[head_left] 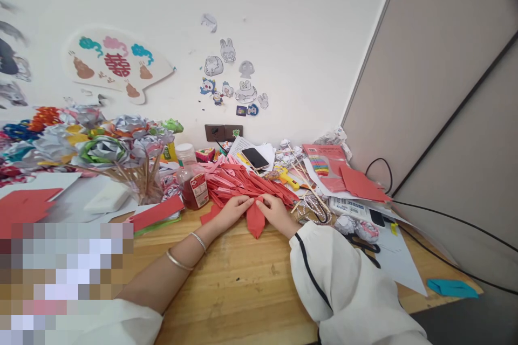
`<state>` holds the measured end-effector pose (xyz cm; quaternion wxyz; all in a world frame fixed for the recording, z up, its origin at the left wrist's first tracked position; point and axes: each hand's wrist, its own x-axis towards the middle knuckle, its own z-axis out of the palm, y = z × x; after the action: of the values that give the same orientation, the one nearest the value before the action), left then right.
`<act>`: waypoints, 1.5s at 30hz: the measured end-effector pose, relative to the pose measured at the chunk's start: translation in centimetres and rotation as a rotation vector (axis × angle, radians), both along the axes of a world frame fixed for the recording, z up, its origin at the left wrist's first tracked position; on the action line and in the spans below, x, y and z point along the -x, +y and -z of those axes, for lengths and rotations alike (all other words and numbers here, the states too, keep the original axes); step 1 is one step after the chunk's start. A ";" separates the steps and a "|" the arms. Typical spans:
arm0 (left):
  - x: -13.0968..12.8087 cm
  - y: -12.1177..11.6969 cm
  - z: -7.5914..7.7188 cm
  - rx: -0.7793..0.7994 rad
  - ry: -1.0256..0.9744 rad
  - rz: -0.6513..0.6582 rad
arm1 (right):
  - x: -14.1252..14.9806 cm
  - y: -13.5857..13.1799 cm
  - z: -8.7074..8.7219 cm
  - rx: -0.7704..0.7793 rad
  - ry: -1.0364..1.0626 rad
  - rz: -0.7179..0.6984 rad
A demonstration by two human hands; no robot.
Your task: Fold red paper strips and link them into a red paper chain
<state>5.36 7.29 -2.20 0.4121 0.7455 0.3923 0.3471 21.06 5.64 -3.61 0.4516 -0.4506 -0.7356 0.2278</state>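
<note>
Between my two hands is a folded piece of red paper (256,222), its pointed end hanging down toward me. My left hand (234,211) pinches its upper left side, with fingers closed. On the upper right side, my right hand (275,211) grips the same piece between thumb and fingers. Just behind both hands lies a large heap of folded red paper strips (238,178). Part of a flat red sheet (208,214) shows beside my left hand.
A glass jar with a label (194,188) stands left of the heap, near paper flowers (101,150) on sticks. To the right lie a yellow glue gun (286,178), a bead string (313,209), black scissors (366,245) and crumpled paper (346,225). A phone (254,158) lies behind.
</note>
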 end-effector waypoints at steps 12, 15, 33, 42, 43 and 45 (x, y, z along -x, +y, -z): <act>-0.2 -0.1 0.4 -0.003 -0.012 0.027 | 0.2 0.0 -0.1 0.004 0.110 -0.090; -0.2 -0.2 0.3 -0.006 -0.012 0.032 | 0.1 0.1 0.0 0.083 0.192 -0.055; -0.3 -0.4 0.3 -0.041 0.010 0.064 | 0.1 0.2 -0.3 0.118 0.189 -0.083; -0.2 -0.3 0.4 -0.216 0.155 0.079 | 0.1 0.4 -0.3 0.156 0.206 -0.173; -0.2 -0.2 0.3 -0.212 0.155 0.080 | 0.1 0.5 -0.2 0.162 0.195 -0.174; -0.2 -0.1 0.3 -0.204 0.150 0.080 | 0.0 0.6 0.0 0.168 0.165 -0.174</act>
<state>5.52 7.15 -2.54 0.3172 0.8224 0.3549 0.3116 21.06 6.27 -3.58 0.4498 -0.4010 -0.7105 0.3634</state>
